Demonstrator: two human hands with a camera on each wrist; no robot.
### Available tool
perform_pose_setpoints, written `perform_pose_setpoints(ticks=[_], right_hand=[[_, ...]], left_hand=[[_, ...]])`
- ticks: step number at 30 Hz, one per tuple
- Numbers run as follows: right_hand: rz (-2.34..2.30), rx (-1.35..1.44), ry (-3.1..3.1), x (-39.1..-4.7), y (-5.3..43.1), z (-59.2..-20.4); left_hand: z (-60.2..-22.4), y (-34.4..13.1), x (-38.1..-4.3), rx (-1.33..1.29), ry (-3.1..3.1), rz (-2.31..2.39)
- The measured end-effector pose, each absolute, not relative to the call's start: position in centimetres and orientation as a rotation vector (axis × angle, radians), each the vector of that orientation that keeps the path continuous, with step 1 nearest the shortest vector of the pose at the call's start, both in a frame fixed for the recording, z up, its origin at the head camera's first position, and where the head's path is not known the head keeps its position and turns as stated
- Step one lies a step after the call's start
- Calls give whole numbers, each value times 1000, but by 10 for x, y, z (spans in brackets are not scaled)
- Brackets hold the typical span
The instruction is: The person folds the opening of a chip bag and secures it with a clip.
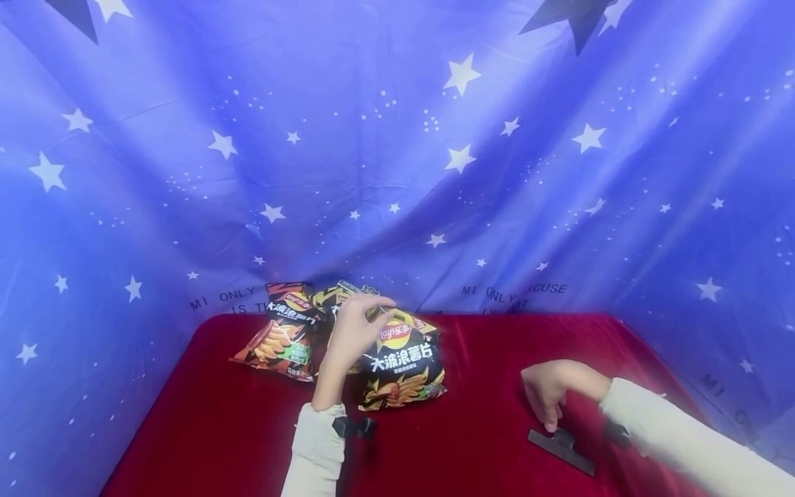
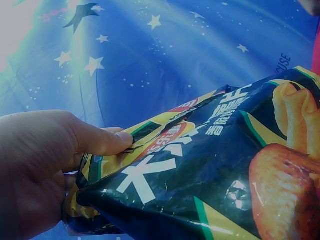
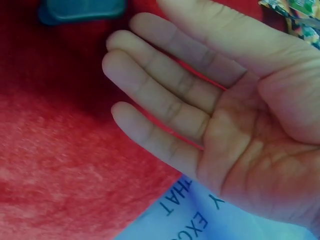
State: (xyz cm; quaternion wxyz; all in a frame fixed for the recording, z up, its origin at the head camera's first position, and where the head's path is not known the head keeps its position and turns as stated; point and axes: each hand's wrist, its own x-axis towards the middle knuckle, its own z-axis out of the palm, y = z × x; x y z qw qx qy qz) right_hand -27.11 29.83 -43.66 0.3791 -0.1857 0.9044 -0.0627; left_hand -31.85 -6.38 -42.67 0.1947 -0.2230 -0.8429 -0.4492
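Note:
My left hand [image 1: 357, 328] pinches the folded top corner of a black and yellow chip bag [image 1: 404, 366], thumb above and fingers beneath. In the left wrist view, the bag's [image 2: 200, 165] front with white lettering and a chicken wing picture slants toward the camera. Over at the right, my right hand [image 1: 553, 386] reaches down beside a black sealing clip [image 1: 562, 450] with a long flat bar. Its fingers lie extended and slightly apart in the right wrist view, holding nothing, with part of the clip [image 3: 82, 9] just past the fingertips.
A red and black chip bag [image 1: 279, 338] leans at the left on the red cloth-covered table [image 1: 484, 421]. Another yellow and black bag [image 1: 326, 298] stands behind my left hand, partly hidden. A blue star-printed curtain [image 1: 385, 172] hangs behind the table and along both sides.

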Motion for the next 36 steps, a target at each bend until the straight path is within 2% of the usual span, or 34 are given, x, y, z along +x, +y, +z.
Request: perform_pose_setpoints(ticks=[11,20,30,36], right_hand=[[-17,-417,2302,-265,300,-445],[88,-257,2229,-263,300,-448],[5,-495,2313,-274,300,-445],[-168,-434,2347,-279,298,-442]], left_hand=[[-426,-64,-318,-600,-2384,-1293],[-427,-64,-318,-601,-2386,-1295],[-427,-65,-319,-592,-2387,-1290],[-427,-65,-318,-594,-2375,-1288]])
